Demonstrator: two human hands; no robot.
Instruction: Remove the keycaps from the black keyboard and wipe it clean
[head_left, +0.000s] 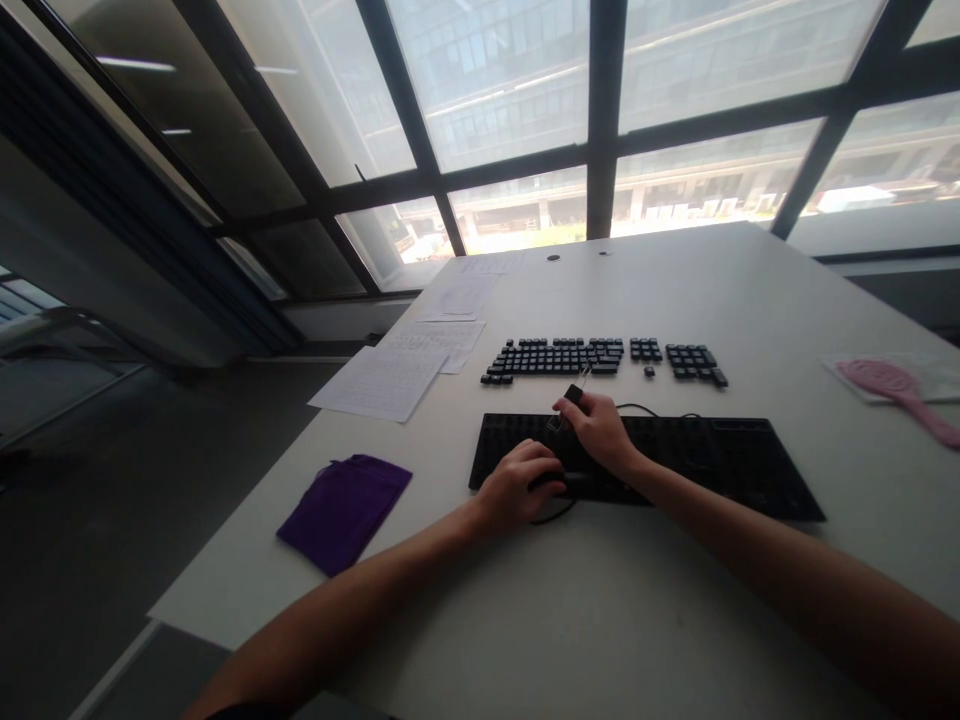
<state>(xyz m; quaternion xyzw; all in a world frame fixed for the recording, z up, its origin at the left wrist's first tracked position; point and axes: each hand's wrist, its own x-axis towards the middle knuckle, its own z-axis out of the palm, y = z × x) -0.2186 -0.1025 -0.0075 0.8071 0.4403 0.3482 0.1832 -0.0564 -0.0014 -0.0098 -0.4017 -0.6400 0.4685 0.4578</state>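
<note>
A black keyboard base [739, 455] with its keycaps off lies across the table in front of me. My right hand [600, 430] is above its left half and pinches a keycap puller [574, 393], whose black middle and wire loops show. Close beside it, my left hand [521, 482] rests at the keyboard's near left part. Its fingers curl round a dark rounded object [549, 480] whose kind I cannot make out against the black base. Behind the keyboard, the removed keycaps [551, 358] stand in keyboard order, in separate groups.
A purple cloth pouch [345, 510] lies left of my left arm. Written paper sheets [386, 380] spread along the table's left edge. At the right, a pink hairbrush-like object [892, 385] rests on clear plastic. Windows [510, 80] rise behind the white table [675, 290].
</note>
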